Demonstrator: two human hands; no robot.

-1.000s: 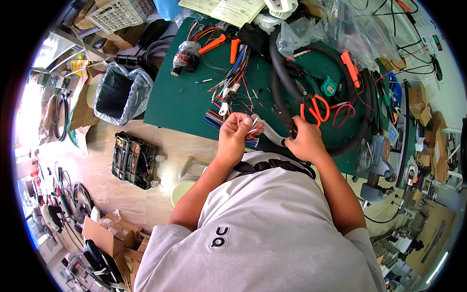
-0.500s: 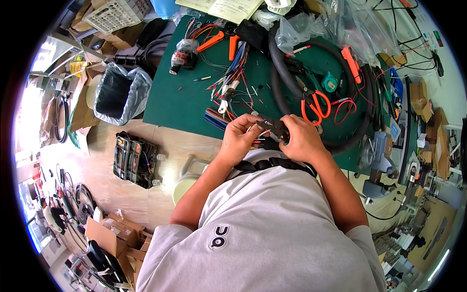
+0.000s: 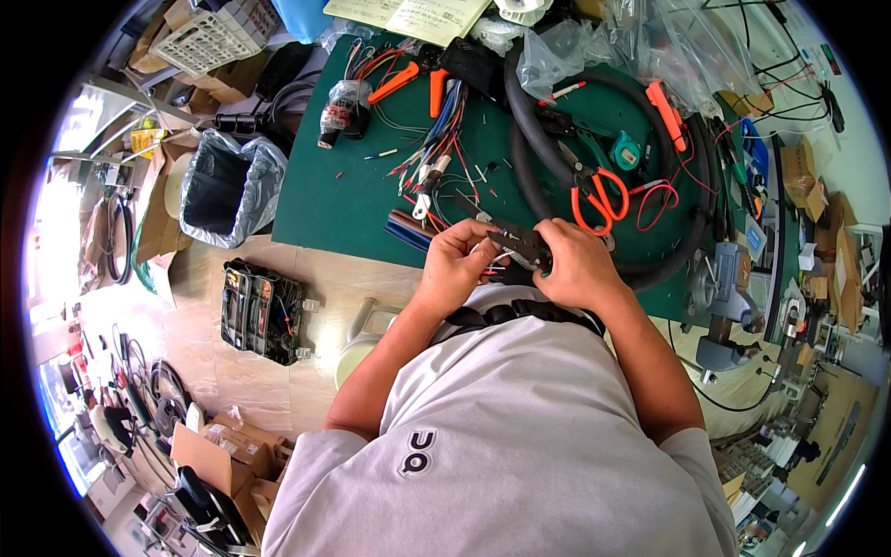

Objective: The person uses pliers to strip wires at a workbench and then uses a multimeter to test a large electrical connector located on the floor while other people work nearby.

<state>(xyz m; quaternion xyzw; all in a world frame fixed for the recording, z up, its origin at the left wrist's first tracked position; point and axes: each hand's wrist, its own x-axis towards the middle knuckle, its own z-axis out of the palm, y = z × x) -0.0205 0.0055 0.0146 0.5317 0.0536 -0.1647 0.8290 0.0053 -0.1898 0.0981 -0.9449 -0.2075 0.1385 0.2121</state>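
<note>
My left hand [image 3: 457,265] pinches thin wires near the front edge of the green-topped table [image 3: 325,204]. My right hand [image 3: 580,265] is closed on a dark hand tool [image 3: 520,243], which reaches across to my left fingertips; its jaws and the wire ends are too small to make out. Beside my left hand lie brown and blue cables [image 3: 408,227], with a bundle of thin wires [image 3: 453,121] and a metal lug [image 3: 423,200] farther back. Orange-handled scissors [image 3: 603,209] lie beyond my right hand, by thick black hose [image 3: 529,186].
Orange-handled pliers [image 3: 390,85], a teal tape measure [image 3: 626,151] and plastic bags [image 3: 640,46] are on the table. A vise-like machine [image 3: 726,306] stands at the right. A lined bin [image 3: 195,162], an open toolbox [image 3: 260,311] and a stool [image 3: 357,345] are left and below.
A second ago my right hand was beside the hose; since then it has brought the dark tool to the wires in my left hand. The view has shifted slightly.
</note>
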